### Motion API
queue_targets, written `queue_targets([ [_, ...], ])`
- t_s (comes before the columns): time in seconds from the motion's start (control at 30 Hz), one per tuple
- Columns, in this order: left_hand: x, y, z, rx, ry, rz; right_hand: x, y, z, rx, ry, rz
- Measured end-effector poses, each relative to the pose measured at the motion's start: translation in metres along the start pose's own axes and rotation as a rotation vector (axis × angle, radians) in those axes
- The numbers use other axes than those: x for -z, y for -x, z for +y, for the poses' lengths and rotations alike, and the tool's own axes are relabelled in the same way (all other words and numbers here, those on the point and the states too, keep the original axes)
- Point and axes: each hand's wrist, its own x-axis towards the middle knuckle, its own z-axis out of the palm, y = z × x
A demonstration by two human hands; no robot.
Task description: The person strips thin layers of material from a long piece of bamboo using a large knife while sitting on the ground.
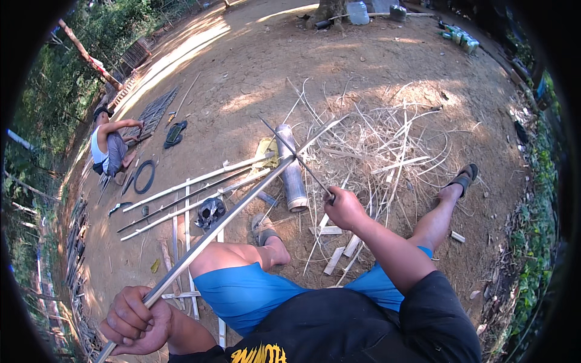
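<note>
Bamboo strip [236, 209] gripped in left hand [134, 319]; right hand [344, 207] fingers wrap knife [296, 157].

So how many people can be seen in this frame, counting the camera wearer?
2. The wearer, seated, left hand gripping a long bamboo strip and right hand holding a knife; and another person sitting on the ground at far left. Others may be hidden beyond the rim.
</note>
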Motion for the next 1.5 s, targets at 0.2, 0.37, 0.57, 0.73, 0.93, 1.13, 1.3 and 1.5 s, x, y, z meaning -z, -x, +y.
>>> queue_targets([
  [0.2,0.005,-0.017,-0.004,-0.033,-0.034,0.037,-0.023,-0.032,0.027,-0.079,-0.076,-0.019],
  [0.37,0.019,-0.040,-0.020,0.048,-0.019,-0.004,-0.005,-0.054,0.025,-0.039,-0.092,-0.013],
  [0.57,0.024,-0.019,-0.136,-0.167,-0.089,0.272,0.019,-0.068,-0.018,-0.011,-0.143,-0.085],
  [0.73,0.053,0.014,-0.197,0.177,-0.076,0.160,0.011,-0.069,-0.015,0.016,-0.093,-0.085],
  [0.93,0.002,-0.055,-0.136,0.160,-0.088,0.099,0.032,-0.008,-0.070,0.098,-0.128,-0.175],
  [1.13,-0.016,-0.071,-0.145,0.211,0.009,-0.163,0.027,-0.016,-0.079,0.233,-0.167,-0.115],
  [1.3,-0.007,-0.073,-0.159,0.226,0.021,-0.135,0.005,-0.075,-0.003,0.087,-0.180,0.018],
  [1.5,-0.010,-0.071,-0.146,0.192,-0.077,-0.085,0.014,-0.049,-0.068,0.328,-0.183,-0.090],
])
